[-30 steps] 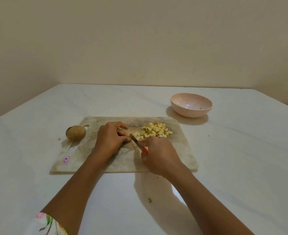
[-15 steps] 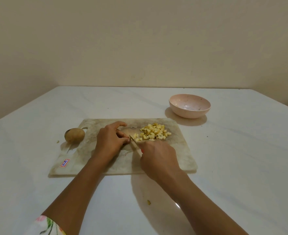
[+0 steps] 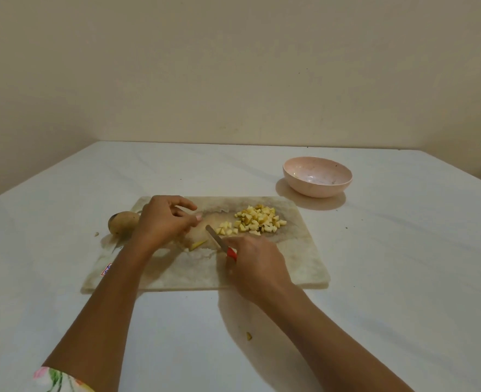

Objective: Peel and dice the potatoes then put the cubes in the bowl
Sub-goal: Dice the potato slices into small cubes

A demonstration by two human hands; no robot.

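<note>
Dozens of pale potato cubes (image 3: 257,220) are heaped on the upper right part of the cutting board (image 3: 298,261), centre frame. One thin potato strip (image 3: 198,245) lies to their lower left. The right hand (image 3: 257,267) grips a red-handled knife (image 3: 219,239), its blade angled up-left with the tip near the cubes. The left hand (image 3: 164,222) is over the board's left half, fingers loosely curled, nothing seen in them. An unpeeled potato (image 3: 122,222) sits at the board's left edge. The pink bowl (image 3: 317,176) stands upper right, apart from the board.
</note>
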